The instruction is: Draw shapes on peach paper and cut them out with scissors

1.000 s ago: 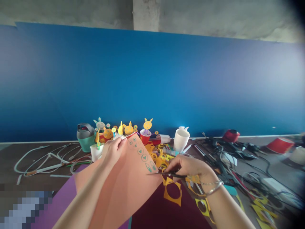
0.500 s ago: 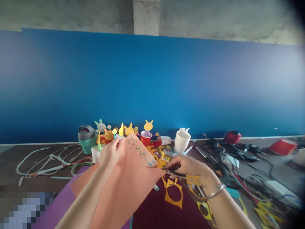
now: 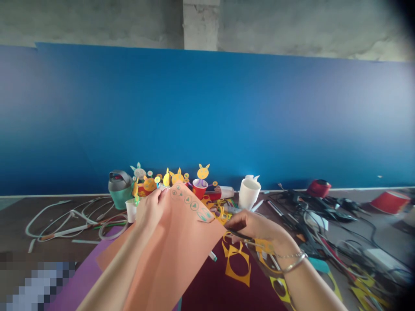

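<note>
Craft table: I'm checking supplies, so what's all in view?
sheet: 1, orange, held up in both hands
scissors: 1, black, in right hand
paper rabbits: several, mostly yellow, back of table
cup: 1, red, back of table
mug: 1, white, back right
jug: 1, green and grey, back left
cutouts: several, yellow, on maroon sheet
maroon sheet: 1, front centre
purple sheet: 1, front left
cables: many, black, right
tubing: white, left
wall: 1, blue, behind table
left hand: 1, on sheet
right hand: 1, on scissors
</note>
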A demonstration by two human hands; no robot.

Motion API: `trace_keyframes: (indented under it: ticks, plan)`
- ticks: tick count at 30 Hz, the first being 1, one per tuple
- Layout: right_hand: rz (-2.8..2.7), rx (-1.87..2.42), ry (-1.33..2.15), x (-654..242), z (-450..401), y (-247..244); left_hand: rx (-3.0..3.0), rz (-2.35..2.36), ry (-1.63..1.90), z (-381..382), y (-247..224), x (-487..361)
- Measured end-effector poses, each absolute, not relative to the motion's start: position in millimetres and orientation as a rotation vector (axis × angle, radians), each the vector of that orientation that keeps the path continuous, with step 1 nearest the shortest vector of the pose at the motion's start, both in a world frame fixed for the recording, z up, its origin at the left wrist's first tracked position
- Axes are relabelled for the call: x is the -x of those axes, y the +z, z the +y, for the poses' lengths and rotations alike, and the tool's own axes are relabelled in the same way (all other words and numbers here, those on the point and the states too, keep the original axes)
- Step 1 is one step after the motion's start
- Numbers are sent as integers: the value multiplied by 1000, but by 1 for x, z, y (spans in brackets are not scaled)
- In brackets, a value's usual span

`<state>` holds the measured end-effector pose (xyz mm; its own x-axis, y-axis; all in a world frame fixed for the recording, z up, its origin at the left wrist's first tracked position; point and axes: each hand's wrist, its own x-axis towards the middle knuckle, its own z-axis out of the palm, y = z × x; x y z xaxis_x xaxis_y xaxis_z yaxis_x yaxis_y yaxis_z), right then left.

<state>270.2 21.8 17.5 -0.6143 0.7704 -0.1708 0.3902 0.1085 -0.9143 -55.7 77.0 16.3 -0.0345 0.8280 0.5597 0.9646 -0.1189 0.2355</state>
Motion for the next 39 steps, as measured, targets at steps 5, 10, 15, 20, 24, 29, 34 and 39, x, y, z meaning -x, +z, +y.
trace_keyframes:
  ticks: [5, 10, 15, 20, 24, 29, 34, 39]
  plan:
    - [-2024, 1125, 1509, -268, 20, 19, 1968, -1936, -844, 73, 18, 52]
    - [-1967, 1164, 1494, -271, 24, 7, 1928, -1936, -877, 74, 17, 53]
    - [-1915, 1198, 1508, -274, 26, 1, 1895, -1925, -877, 76, 16, 55]
    - [-1997, 1157, 1538, -272, 21, 17, 1901, -1951, -852, 75, 17, 51]
    - [-2053, 1138, 1545, -270, 22, 20, 1941, -1940, -862, 74, 15, 47]
    - [-1984, 1115, 1568, -268, 29, 3, 1974, -1931, -889, 75, 14, 49]
    - [-1915, 1146, 1560, -267, 29, -2, 1980, -1969, -921, 75, 16, 51]
    - [-1898, 1151, 1539, -265, 28, -1, 2014, -2024, -944, 76, 18, 51]
